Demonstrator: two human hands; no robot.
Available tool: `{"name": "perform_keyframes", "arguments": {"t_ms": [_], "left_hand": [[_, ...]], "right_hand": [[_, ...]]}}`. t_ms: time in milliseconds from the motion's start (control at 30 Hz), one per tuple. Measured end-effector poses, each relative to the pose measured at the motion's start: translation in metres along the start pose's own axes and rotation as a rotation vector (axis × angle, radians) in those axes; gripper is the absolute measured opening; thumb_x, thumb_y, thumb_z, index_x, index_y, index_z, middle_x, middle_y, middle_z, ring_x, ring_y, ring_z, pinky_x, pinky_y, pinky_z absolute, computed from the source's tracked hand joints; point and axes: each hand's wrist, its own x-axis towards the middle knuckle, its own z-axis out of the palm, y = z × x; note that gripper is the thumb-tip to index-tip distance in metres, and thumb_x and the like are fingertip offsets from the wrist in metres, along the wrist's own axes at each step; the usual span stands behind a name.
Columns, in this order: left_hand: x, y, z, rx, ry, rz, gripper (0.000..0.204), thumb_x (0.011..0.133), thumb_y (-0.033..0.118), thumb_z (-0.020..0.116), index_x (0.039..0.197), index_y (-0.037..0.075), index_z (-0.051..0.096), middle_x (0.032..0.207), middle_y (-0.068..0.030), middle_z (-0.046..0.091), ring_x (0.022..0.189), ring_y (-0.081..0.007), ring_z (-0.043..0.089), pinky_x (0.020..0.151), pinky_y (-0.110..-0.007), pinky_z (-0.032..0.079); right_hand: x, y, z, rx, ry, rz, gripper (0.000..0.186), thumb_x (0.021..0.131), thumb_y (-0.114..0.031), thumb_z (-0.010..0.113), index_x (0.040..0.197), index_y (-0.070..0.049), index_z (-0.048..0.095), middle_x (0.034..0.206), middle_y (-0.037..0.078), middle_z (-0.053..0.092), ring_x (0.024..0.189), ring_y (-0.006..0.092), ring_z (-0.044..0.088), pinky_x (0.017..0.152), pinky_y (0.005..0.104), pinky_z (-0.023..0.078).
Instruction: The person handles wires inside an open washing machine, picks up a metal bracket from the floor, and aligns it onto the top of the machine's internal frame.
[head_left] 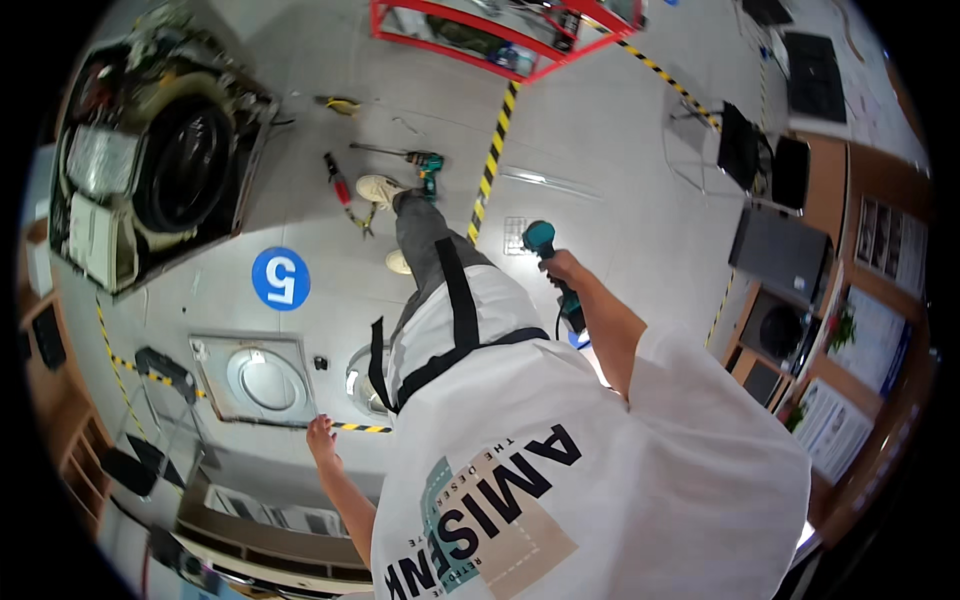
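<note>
One teal drill [552, 270] – in rt hand [562, 268] grip, handle enclosed.

Washer [165, 165] lies far left on floor [600, 150]; pliers [345, 195] and drill [425, 170] right of it, rack [480, 35] beyond; panel [262, 380], probably, nearer.

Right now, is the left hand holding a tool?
No. The left hand is open and bare, hanging above the floor, while the right hand grips a teal power drill.

Teal-black power tool [553, 270] in right hand [560, 268]; yellow-black striped floor tape [493, 150] just beyond; blue round floor marker [281, 278] above left hand [321, 437].
</note>
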Motion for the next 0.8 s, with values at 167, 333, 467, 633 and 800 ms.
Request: {"name": "perform_keyframes", "arguments": {"t_ms": [167, 333, 467, 633, 800], "left_hand": [[0.017, 0.009, 0.028, 0.202, -0.108, 0.004, 0.025, 0.088, 0.033, 0.058, 0.103, 0.013, 0.060, 0.094, 0.0007, 0.060, 0.089, -0.0111, 0.054, 0.077, -0.034, 0.042], [0.013, 0.036, 0.056, 0.379, -0.215, 0.098, 0.032, 0.087, 0.036, 0.057, 0.110, 0.013, 0.060, 0.102, -0.0024, 0.061, 0.098, -0.0158, 0.054, 0.082, -0.038, 0.043], [0.000, 0.078, 0.068, 0.376, -0.179, 0.142, 0.029, 0.089, 0.034, 0.056, 0.108, 0.012, 0.060, 0.101, -0.0004, 0.061, 0.096, -0.0134, 0.054, 0.082, -0.035, 0.043], [-0.027, 0.113, 0.077, 0.400, -0.115, 0.217, 0.027, 0.090, 0.034, 0.056, 0.108, 0.014, 0.060, 0.102, 0.0006, 0.060, 0.096, -0.0130, 0.054, 0.082, -0.036, 0.043], [-0.036, 0.104, 0.083, 0.467, -0.099, 0.083, 0.022, 0.090, 0.032, 0.057, 0.104, 0.016, 0.060, 0.097, 0.0022, 0.061, 0.097, -0.0112, 0.057, 0.076, -0.033, 0.042]], "right_hand": [[-0.027, 0.112, 0.007, 0.159, 0.060, 0.193, 0.019, 0.072, -0.013, 0.068, 0.079, 0.003, 0.060, 0.064, 0.010, 0.056, 0.049, 0.0190, 0.054, 0.044, 0.0334, 0.045], [-0.049, 0.159, 0.011, 0.242, 0.051, 0.236, 0.020, 0.072, -0.013, 0.068, 0.080, 0.004, 0.062, 0.062, 0.010, 0.057, 0.047, 0.0193, 0.054, 0.043, 0.0333, 0.046], [-0.050, 0.174, 0.008, 0.264, 0.003, 0.216, 0.019, 0.072, -0.013, 0.067, 0.085, -0.001, 0.061, 0.065, 0.008, 0.056, 0.050, 0.0175, 0.054, 0.045, 0.0318, 0.046], [-0.045, 0.168, -0.012, 0.368, -0.017, 0.175, 0.019, 0.072, -0.014, 0.066, 0.083, -0.001, 0.059, 0.064, 0.007, 0.055, 0.050, 0.0167, 0.053, 0.045, 0.0315, 0.046], [-0.014, 0.169, -0.033, 0.416, -0.018, 0.151, 0.023, 0.069, -0.017, 0.067, 0.076, 0.003, 0.061, 0.060, 0.009, 0.056, 0.048, 0.0188, 0.055, 0.045, 0.0331, 0.046]]}}
